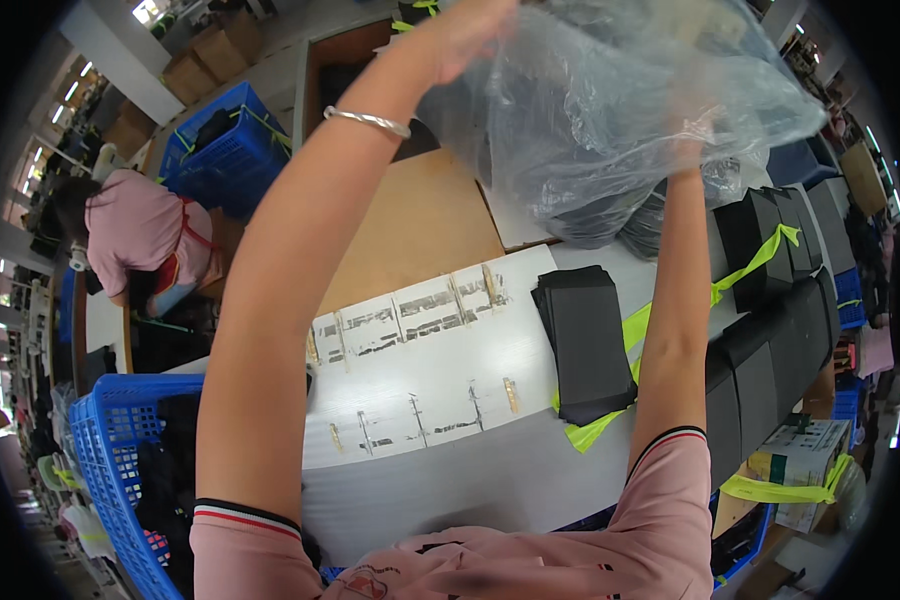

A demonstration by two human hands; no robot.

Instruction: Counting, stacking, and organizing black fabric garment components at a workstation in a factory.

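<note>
Both my arms are raised toward the far side of the table. A large clear plastic bag (590, 110) hangs in crumpled folds between my hands. At the top edge, my left hand (465, 42) is closed on the bag's left side, its fingertips slightly blurred. My right hand (692, 115) shows only dimly through the plastic, which covers its fingers. Beneath the bag lie dark bundles (585, 218), partly wrapped in plastic. Nearer to me, a stack of black flat pieces (585, 345) rests on a yellow-green strip (595, 432) beside my right forearm.
A white board (430, 365) with worn tape marks lies on the table, beside a brown board (410, 240). More black stacks (770, 350) line the right side. Blue baskets stand at the lower left (110, 470) and far left (225, 150). A person (150, 225) sits at the left.
</note>
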